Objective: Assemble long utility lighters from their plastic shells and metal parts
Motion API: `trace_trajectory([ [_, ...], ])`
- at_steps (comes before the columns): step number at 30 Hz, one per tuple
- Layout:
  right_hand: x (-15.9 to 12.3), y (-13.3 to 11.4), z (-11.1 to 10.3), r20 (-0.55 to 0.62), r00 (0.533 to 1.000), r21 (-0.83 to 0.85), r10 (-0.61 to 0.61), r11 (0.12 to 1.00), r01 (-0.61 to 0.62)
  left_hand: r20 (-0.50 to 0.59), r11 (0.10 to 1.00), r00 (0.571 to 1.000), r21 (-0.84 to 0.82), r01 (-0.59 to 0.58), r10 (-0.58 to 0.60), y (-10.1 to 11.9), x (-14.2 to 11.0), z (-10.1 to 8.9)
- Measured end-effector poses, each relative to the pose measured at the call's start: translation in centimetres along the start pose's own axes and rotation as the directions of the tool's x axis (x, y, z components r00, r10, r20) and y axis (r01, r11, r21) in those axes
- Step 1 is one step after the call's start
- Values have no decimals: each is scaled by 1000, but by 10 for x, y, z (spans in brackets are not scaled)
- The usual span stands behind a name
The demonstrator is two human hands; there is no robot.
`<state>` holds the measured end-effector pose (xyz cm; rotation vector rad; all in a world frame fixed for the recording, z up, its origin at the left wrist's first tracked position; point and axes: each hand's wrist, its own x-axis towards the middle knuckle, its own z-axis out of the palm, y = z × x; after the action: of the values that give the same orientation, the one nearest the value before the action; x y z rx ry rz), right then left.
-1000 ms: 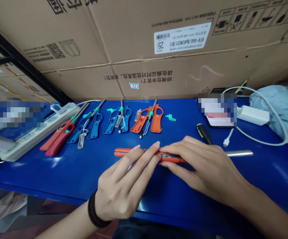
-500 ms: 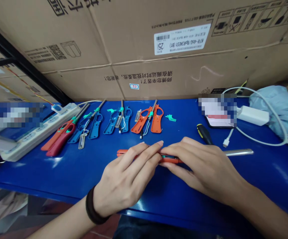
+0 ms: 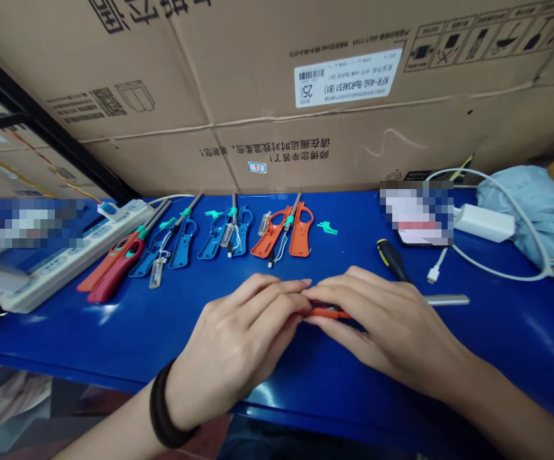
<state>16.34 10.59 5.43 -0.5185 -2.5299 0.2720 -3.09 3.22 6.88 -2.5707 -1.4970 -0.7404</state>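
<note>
Both my left hand (image 3: 241,332) and my right hand (image 3: 382,319) are closed around an orange long-nosed gas lighter (image 3: 323,312), held crosswise just above the blue table. Its metal tube (image 3: 449,299) sticks out to the right past my right hand. A narrow dark gap shows along the orange casing between my fingers; most of the handle is hidden. Behind my hands lie an opened orange lighter (image 3: 300,233), two opened blue lighters, one of them (image 3: 181,243) further left, and loose green triggers (image 3: 327,228). A black and yellow screwdriver (image 3: 392,259) rests beyond my right hand.
Two closed red and orange lighters (image 3: 116,268) lie by a white power strip (image 3: 70,255) at left. A phone (image 3: 420,217), white charger (image 3: 485,222) and cable are at the back right, near light blue cloth (image 3: 521,198). A large cardboard box (image 3: 257,76) stands behind the table (image 3: 152,345).
My hands have drawn slightly closer together around the lighter, covering its left end. The metal tube has shifted left and shows less. The gap between the casing halves looks narrower.
</note>
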Motion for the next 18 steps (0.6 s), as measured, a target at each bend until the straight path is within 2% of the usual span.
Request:
trace_trajectory([
  [3, -1, 0, 0, -7, 1000, 16, -10, 1000, 11, -21, 993, 1000, -114, -25, 22, -6, -4, 5],
  [6, -1, 1, 1, -6, 1000, 24, -6, 1000, 6, -85, 981, 996, -194, -10, -6, -15, -8, 12],
  [11, 0, 4, 6, 41, 999, 51, 14, 999, -16, -87, 992, 996, -126, -26, 15, -25, -16, 23],
  [14, -1, 6, 9, 61, 994, 61, 90, 994, -94, -136, 993, 990, -109, -54, 39, -26, -17, 26],
  [16, -2, 7, 11, 75, 986, 62, 147, 986, -152, -146, 990, 989, -134, -50, 30, -25, -16, 26],
  [18, -2, 7, 13, 99, 981, 82, 165, 982, -173, -104, 981, 995, -195, -12, -8, -25, -14, 25],
])
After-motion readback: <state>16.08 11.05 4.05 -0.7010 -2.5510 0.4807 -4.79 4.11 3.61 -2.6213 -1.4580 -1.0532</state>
